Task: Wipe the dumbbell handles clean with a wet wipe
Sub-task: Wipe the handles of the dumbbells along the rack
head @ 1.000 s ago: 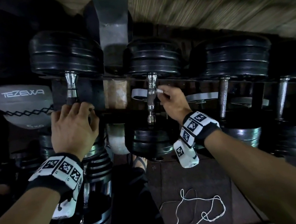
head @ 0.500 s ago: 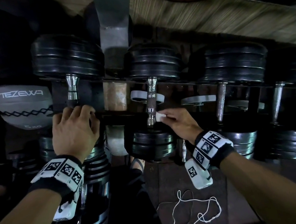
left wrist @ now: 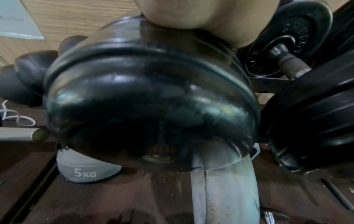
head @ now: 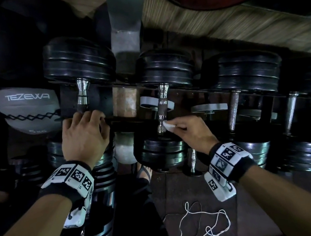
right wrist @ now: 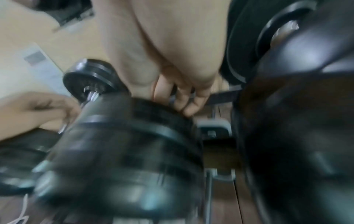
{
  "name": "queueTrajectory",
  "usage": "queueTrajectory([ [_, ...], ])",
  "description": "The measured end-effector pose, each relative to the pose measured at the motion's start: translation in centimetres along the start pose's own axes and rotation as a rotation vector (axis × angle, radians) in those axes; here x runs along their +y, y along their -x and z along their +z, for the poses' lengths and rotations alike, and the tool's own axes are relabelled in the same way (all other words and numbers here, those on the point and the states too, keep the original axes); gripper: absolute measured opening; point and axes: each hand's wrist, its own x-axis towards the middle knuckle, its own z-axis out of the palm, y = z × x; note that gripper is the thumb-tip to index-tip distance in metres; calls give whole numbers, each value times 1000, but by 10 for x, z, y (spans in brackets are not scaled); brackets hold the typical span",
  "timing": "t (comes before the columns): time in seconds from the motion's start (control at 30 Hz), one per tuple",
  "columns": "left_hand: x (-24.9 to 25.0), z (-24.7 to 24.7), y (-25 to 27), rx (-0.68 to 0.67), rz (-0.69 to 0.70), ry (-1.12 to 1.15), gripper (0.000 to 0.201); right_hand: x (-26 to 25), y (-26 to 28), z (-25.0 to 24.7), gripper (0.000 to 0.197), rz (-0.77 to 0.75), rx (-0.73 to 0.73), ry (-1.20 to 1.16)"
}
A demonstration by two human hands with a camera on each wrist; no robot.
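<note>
Black plate dumbbells lie in a row on a rack. My right hand (head: 173,126) pinches a small white wet wipe (head: 167,125) against the near chrome end of the middle dumbbell's handle (head: 162,105). My left hand (head: 85,117) is curled over the near end of the left dumbbell's handle (head: 82,96), just above its front plates. In the left wrist view the palm sits on that dumbbell's front plate (left wrist: 149,97). The right wrist view is blurred and shows curled fingers (right wrist: 184,98) behind the middle dumbbell's front plate (right wrist: 122,151); the wipe is hidden there.
A grey 5 kg ball (head: 29,108) sits left of the rack. More dumbbells (head: 234,107) lie to the right, with another row below. A grey rack post (head: 125,32) rises between the two dumbbells. A white cord (head: 200,224) lies on the dark floor beside a sandalled foot (head: 144,172).
My right hand has slid the wipe down the middle handle from its upper part to the near end. The left hand has kept its hold.
</note>
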Motion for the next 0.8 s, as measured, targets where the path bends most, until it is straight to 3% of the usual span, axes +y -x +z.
queueTrajectory([
  [0.1, 0, 0, 0, 10, -8, -1, 10, -11, -24, -10, 29, -89, 353, 145],
  [0.17, -1, 1, 1, 7, -13, 2, 11, -22, -38, -7, 28, -126, 451, 196],
  [0.3, -1, 1, 0, -12, -19, 8, 13, -18, -32, 6, 19, -181, 315, 284],
  [0.43, -1, 0, 0, -17, -9, 4, 14, -2, -5, -2, 26, -116, -111, 134],
  [0.47, -1, 0, 0, -17, -15, 6, 13, -2, -2, -4, 28, -123, -153, 129],
  [0.5, -1, 0, 0, -17, -23, 10, 14, -4, -2, -7, 28, -147, -111, 128],
  [0.63, -1, 1, 1, -10, -26, 15, 13, -22, -30, -16, 32, -260, 393, 236],
  [0.8, -1, 2, 0, -9, -48, 34, 15, -25, -53, 0, 26, -349, 255, 329],
])
